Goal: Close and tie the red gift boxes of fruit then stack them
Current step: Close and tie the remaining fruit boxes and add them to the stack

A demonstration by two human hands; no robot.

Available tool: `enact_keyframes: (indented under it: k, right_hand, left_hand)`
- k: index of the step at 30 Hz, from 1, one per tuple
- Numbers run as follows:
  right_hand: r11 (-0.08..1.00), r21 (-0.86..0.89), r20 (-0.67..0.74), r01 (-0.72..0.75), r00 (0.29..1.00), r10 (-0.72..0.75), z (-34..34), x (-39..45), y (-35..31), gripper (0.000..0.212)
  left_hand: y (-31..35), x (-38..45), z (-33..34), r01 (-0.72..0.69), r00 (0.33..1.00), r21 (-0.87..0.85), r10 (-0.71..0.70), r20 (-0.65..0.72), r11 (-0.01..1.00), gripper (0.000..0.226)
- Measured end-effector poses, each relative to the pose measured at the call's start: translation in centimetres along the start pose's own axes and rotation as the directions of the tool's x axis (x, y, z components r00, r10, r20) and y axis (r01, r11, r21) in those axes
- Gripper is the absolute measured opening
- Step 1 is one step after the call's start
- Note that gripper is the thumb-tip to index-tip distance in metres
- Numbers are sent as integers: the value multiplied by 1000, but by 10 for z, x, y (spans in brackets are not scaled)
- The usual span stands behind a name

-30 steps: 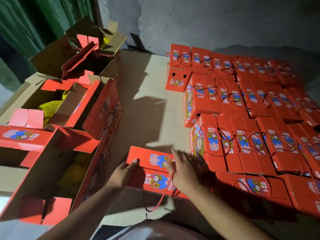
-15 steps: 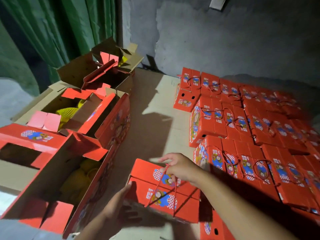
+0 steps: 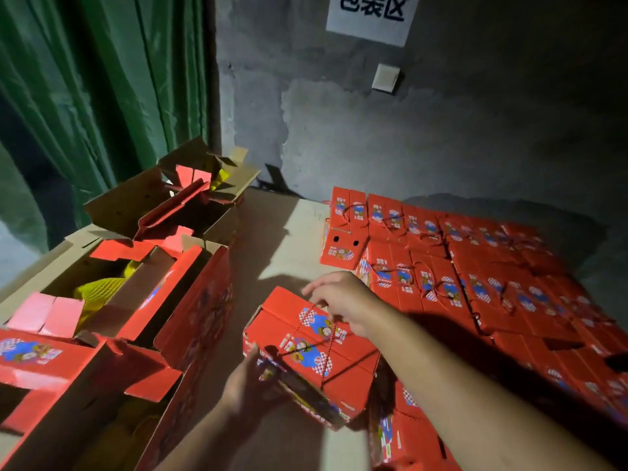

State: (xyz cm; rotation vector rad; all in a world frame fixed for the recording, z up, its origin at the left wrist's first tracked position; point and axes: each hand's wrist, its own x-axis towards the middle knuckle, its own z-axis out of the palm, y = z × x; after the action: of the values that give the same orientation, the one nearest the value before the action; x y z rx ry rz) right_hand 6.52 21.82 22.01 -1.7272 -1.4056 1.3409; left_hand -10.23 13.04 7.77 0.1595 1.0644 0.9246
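Observation:
A closed red gift box (image 3: 289, 321) with a cartoon print is lifted and tilted in front of me. My right hand (image 3: 343, 302) pinches its red string handle (image 3: 329, 348) at the top. My left hand (image 3: 249, 382) supports the box's near left side from below, fingers against the cardboard. To the right lies the stack of closed, tied red boxes (image 3: 475, 287) in several rows.
On the left stand open red boxes (image 3: 176, 300) with flaps up and yellow netted fruit (image 3: 98, 287) inside. Brown cardboard sheeting (image 3: 282, 239) covers the surface between. A green curtain (image 3: 102, 79) and a grey wall with a paper sign (image 3: 370, 15) stand behind.
The closed box has come up off the surface by its string and moved toward the stack. My left hand dropped from the lid to the box's underside. The camera tilted up.

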Motion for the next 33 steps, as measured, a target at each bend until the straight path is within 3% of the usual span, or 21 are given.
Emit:
enact_keyframes:
  k: [4,8,12,14,20,25,28,33]
  right_hand:
    - [999,45,-87,-29,996,32,-29,44,-28,23]
    - [990,121,-135,-69,987,85,-54,90,-43,22]
    - [965,226,-162,-133,972,172,-67,131,-43,24]
    - [954,258,-180,-154,962,205,-73,151,-37,24]
    - [927,348,-264,-139,934,240,-99,202,-14,27]
    - [921,367,-277,-133,929,244,-114,233,2,29]
    - [929,346,-263,-130,937,229,-118,245,5,27]
    - [975,176,-252,-138,951,180,-116,244,-4,21]
  left_hand:
    - [23,19,46,-30,991,273,-7,134,962,52]
    - [42,44,84,-193,960,492,60,273,849,59]
    - [59,85,104,-374,916,637,161,368,674,105]
    - [68,106,111,-396,905,654,152,398,644,113]
    - [79,159,128,-379,922,755,155,354,535,90]
    - [69,188,152,-331,937,687,137,322,648,77]
    - [64,203,155,-346,936,693,178,305,632,70]
    - [64,206,152,-320,943,722,132,306,614,77]
